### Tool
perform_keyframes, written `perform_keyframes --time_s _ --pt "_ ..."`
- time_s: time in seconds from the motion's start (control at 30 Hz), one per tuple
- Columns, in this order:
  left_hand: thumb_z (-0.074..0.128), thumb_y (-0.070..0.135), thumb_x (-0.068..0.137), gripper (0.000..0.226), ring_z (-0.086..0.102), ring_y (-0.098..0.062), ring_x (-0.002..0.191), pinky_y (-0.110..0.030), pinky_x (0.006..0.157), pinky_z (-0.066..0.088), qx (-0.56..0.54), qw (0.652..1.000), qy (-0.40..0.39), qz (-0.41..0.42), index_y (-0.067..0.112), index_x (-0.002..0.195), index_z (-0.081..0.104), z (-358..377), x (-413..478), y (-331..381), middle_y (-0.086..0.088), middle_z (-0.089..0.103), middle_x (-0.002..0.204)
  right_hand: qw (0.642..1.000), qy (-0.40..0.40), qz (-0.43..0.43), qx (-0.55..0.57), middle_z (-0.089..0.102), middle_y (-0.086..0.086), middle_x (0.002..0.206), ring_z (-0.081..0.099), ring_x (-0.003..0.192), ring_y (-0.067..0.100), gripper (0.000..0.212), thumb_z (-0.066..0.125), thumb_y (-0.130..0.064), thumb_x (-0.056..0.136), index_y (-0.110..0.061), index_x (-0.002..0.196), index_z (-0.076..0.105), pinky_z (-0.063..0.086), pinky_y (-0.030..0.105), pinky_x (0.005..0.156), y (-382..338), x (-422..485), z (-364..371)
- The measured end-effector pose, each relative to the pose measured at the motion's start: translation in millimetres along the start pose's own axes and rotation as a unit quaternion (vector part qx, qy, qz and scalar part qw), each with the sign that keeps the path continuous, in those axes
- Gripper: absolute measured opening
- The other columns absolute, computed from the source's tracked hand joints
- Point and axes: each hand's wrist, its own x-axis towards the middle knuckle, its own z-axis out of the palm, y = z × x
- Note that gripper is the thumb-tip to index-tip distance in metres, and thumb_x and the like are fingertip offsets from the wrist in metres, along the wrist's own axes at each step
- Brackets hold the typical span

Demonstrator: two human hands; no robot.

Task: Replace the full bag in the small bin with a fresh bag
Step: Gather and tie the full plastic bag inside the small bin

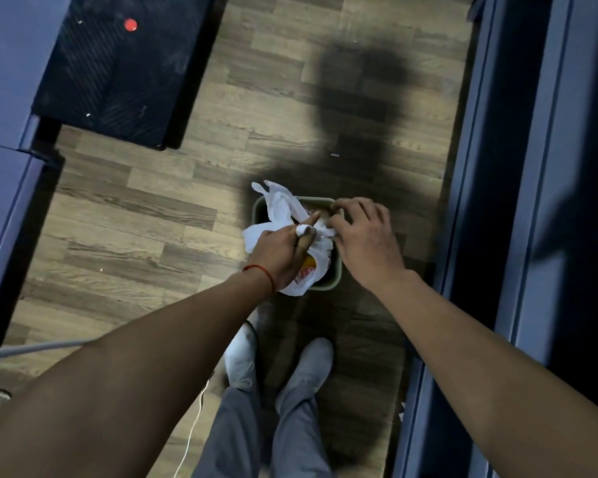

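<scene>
A small green square bin (335, 274) stands on the wooden floor just ahead of my feet. A white plastic bag (281, 209) with an orange print lines it, and its loose handles stick up at the far left corner. My left hand (281, 251) is shut on bunched white plastic at the bin's left side. My right hand (365, 232) reaches over the bin's right side, its fingertips pinching the bag's edge near the middle. The bin's contents are mostly hidden by both hands and the bag.
A black ribbed mat or case (118, 70) with a red dot lies at the far left. Blue-grey cabinet fronts (518, 201) run along the right, more furniture (4, 188) along the left. A thin white cable (190, 432) trails on the floor by my feet (311, 363).
</scene>
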Motion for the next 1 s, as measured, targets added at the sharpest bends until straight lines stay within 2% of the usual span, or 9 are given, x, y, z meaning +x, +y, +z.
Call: perform_keyframes --time_s 0.1,0.23,0.33,0.47,0.53,0.6,0.67,0.77,1.0 --pt "0.032 0.044 0.101 0.037 0.062 -0.022 0.077 -0.045 0.082 0.052 -0.151 0.984 -0.036 -0.087 0.03 0.114 0.064 -5 4 7 -0.005 0.067 0.08 0.999 0.033 -0.027 0.009 0.061 0.014 0.118 0.053 0.117 0.034 0.027 0.075 -0.018 0.075 -0.011 0.101 0.068 0.043 0.049 0.096 -4 -8 2" --pt "0.041 0.037 0.1 0.03 0.057 -0.017 0.063 -0.034 0.066 0.049 -0.203 0.97 -0.037 -0.125 0.03 0.083 0.064 -17 12 21 0.002 0.06 0.063 0.998 0.031 -0.047 0.027 0.056 0.011 0.125 0.047 0.122 0.029 0.03 0.064 -0.025 0.082 -0.017 0.111 0.066 0.041 0.043 0.099 -17 -23 13" --pt "0.051 0.031 0.097 0.026 0.061 -0.018 0.068 -0.032 0.066 0.05 -0.244 0.957 -0.063 -0.145 0.02 0.09 0.073 -23 17 22 -0.009 0.068 0.072 0.999 -0.004 -0.049 0.009 0.053 0.01 0.128 0.046 0.124 0.03 0.031 0.065 -0.023 0.084 -0.02 0.115 0.066 0.04 0.044 0.101 -19 -29 21" --pt "0.063 0.024 0.091 0.019 0.069 -0.026 0.095 -0.037 0.089 0.055 -0.346 0.916 -0.121 -0.166 0.014 0.102 0.075 -31 20 7 -0.015 0.073 0.099 0.992 -0.108 -0.064 0.0 0.046 0.007 0.139 0.038 0.131 0.027 0.043 0.054 -0.019 0.092 -0.025 0.135 0.051 0.033 0.043 0.108 -17 -33 29" --pt "0.061 0.023 0.092 0.022 0.069 -0.021 0.092 -0.031 0.088 0.053 -0.313 0.928 -0.135 -0.151 0.012 0.105 0.073 -34 18 5 -0.015 0.074 0.097 0.99 -0.112 -0.088 0.012 0.053 0.006 0.135 0.046 0.128 0.025 0.043 0.054 -0.016 0.091 -0.024 0.133 0.053 0.036 0.044 0.107 -17 -34 28" --pt "0.059 0.025 0.094 0.023 0.068 -0.018 0.086 -0.031 0.088 0.053 -0.263 0.947 -0.122 -0.138 0.012 0.105 0.074 -35 17 3 -0.012 0.074 0.093 0.993 -0.049 -0.099 0.045 0.065 0.004 0.119 0.058 0.113 0.025 0.036 0.056 -0.014 0.086 -0.022 0.121 0.064 0.043 0.045 0.1 -14 -34 26" --pt "0.059 0.031 0.093 0.024 0.068 -0.017 0.085 -0.035 0.086 0.054 -0.147 0.975 -0.114 -0.119 0.015 0.102 0.074 -37 17 -2 -0.007 0.074 0.09 0.994 -0.01 -0.059 0.087 0.068 0.003 0.114 0.06 0.109 0.025 0.03 0.059 -0.014 0.086 -0.021 0.113 0.069 0.042 0.045 0.099 -11 -27 26" --pt "0.057 0.037 0.091 0.024 0.066 -0.023 0.088 -0.04 0.081 0.054 0.039 0.994 -0.064 -0.078 0.023 0.102 0.073 -35 17 -16 -0.006 0.073 0.094 0.989 -0.016 0.046 0.141 0.063 0.002 0.126 0.054 0.12 0.02 0.031 0.052 -0.018 0.094 -0.021 0.123 0.061 0.035 0.04 0.108 -7 -5 29" --pt "0.055 0.022 0.093 0.034 0.053 -0.029 0.123 -0.043 0.096 0.048 0.067 0.997 0.021 0.04 0.014 0.125 0.062 -17 20 -37 -0.009 0.05 0.142 0.951 -0.114 0.11 0.265 0.052 0.004 0.137 0.044 0.129 0.024 0.038 0.044 -0.031 0.099 -0.032 0.136 0.048 0.039 0.044 0.107 -16 70 32"
